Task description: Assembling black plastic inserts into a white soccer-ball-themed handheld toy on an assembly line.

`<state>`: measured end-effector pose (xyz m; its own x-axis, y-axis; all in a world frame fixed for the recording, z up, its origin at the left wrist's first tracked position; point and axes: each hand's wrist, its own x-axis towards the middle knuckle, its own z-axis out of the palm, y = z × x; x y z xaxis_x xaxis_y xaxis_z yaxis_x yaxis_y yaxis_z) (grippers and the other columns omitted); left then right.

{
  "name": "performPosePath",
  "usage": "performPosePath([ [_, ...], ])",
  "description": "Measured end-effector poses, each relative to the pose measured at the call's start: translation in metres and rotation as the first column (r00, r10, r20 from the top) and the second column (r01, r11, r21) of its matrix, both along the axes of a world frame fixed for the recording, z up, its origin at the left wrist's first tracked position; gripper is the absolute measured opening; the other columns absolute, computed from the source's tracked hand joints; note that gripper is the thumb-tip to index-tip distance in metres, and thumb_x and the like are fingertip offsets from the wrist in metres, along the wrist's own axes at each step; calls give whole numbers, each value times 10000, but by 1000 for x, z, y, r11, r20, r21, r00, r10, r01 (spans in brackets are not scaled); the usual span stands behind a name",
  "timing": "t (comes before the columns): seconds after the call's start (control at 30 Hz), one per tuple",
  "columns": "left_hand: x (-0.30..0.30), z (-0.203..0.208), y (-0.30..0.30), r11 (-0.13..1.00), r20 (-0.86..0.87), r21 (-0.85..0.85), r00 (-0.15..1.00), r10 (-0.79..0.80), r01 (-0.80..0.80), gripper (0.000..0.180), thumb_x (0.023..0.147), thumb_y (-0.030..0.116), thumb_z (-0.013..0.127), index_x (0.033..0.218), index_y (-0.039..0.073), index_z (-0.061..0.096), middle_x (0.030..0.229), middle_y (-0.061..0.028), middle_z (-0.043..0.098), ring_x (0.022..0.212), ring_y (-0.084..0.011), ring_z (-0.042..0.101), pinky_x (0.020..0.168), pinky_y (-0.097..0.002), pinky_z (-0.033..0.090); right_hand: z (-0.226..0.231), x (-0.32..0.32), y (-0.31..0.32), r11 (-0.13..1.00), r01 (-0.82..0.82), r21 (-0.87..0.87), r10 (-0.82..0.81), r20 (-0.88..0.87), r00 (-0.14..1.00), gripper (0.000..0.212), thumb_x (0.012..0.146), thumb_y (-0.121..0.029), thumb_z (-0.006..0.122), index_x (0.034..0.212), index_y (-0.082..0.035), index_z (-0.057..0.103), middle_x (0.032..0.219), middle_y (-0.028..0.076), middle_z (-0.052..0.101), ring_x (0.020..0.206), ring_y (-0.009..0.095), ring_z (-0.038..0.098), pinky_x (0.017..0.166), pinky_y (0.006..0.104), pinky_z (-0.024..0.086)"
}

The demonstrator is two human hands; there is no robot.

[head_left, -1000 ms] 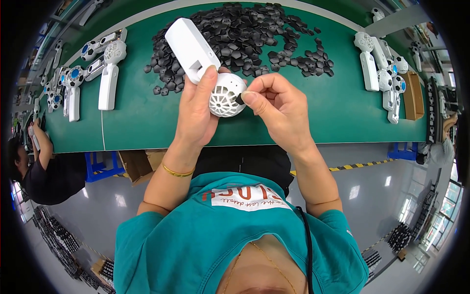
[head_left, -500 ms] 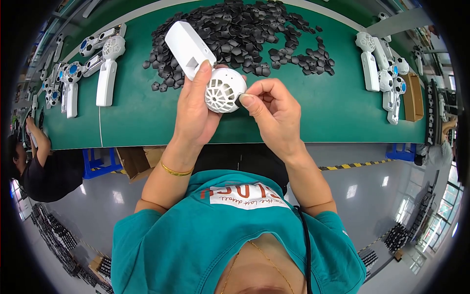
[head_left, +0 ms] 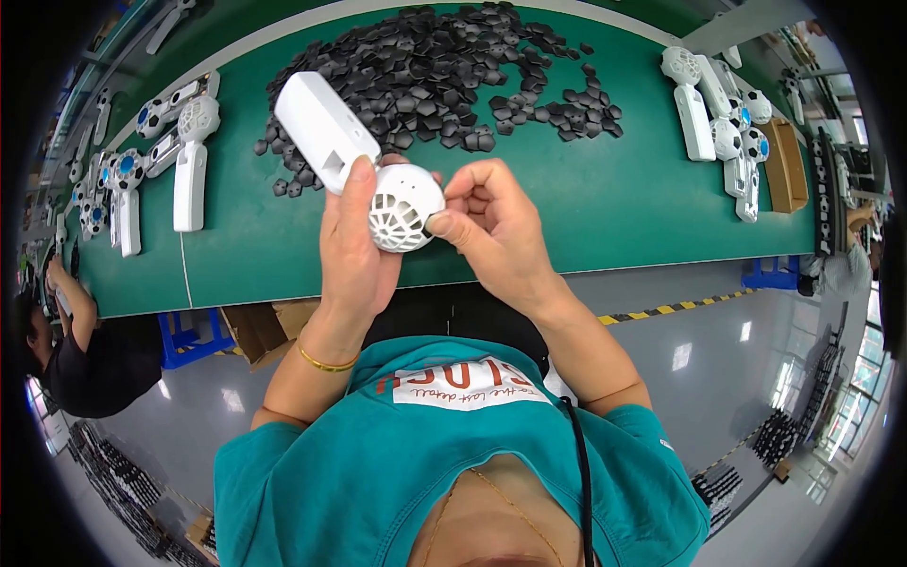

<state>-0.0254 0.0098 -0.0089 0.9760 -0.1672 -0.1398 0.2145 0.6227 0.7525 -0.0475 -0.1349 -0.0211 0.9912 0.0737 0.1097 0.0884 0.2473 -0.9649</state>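
Observation:
My left hand (head_left: 351, 250) is closed round a white plastic handheld device (head_left: 321, 128) at the neck between its blocky handle and its ball-shaped head. The head (head_left: 404, 184) has an openwork lattice on the side turned toward me. The handle points away to the far left. At the right side of the ball, my right hand (head_left: 501, 231) pinches a small black plastic piece (head_left: 432, 223) between thumb and fingers, against the lattice. Most of that piece is hidden by the thumb. Beyond my hands lies a big heap of black pentagonal pieces (head_left: 416, 80) on the green table (head_left: 605, 208).
Similar white devices (head_left: 192, 175) lie at the left, some with black and blue panels on their heads. More devices (head_left: 694, 123) lie at the right beside a cardboard tray (head_left: 786, 165). Another person (head_left: 94, 350) works at the far left. A blue stool (head_left: 773, 274) stands below the table's right edge.
The view has shifted, and both hands with the device appear lower and farther left. The black piece shows less behind my right thumb, still at the ball's right side.

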Motion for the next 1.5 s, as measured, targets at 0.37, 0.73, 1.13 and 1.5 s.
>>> performPosePath([
  [0.37, 14, 5, 5, 995, 11, 7, 995, -96, 96, 368, 997, 272, 459, 1271, 41, 375, 1046, -106, 563, 957, -274, 643, 798, -367, 563, -13, 55, -68, 758, 185, -625, -128, 135, 982, 189, 808, -84, 717, 969, -25, 636, 898, 41, 620, 759, 108, 596, 685, 265, 497],
  [0.73, 17, 1, 14, 999, -2, 16, 999, -45, 45, 369, 992, 267, 469, 1275, 48, 376, 1038, -112, 569, 957, -289, 645, 799, -379, 567, -11, 77, -75, 312, 322, -894, 5, 340, 940, 163, 827, -83, 687, 950, -1, 618, 819, 72, 611, 729, 162, 614, 631, 279, 490],
  [1.13, 20, 1, 8, 999, 117, 1, 992, -48, 49, 349, 985, 224, 492, 1252, 36, 369, 1066, -117, 553, 952, -271, 649, 755, -371, 583, 41, 14, -29, 978, -208, 4, 206, -149, 967, 133, 877, -85, 655, 993, -22, 635, 772, -3, 598, 593, 43, 525, 489, 172, 429],
  [1.5, 13, -2, 8, 980, 277, 195, 958, -79, 24, 399, 957, 200, 552, 1261, 30, 357, 1083, -96, 544, 928, -126, 572, 789, -272, 500, 41, 21, -17, 977, -115, -178, 112, -27, 993, 113, 867, -73, 669, 952, -5, 637, 816, 17, 612, 657, 51, 553, 513, 171, 443],
])
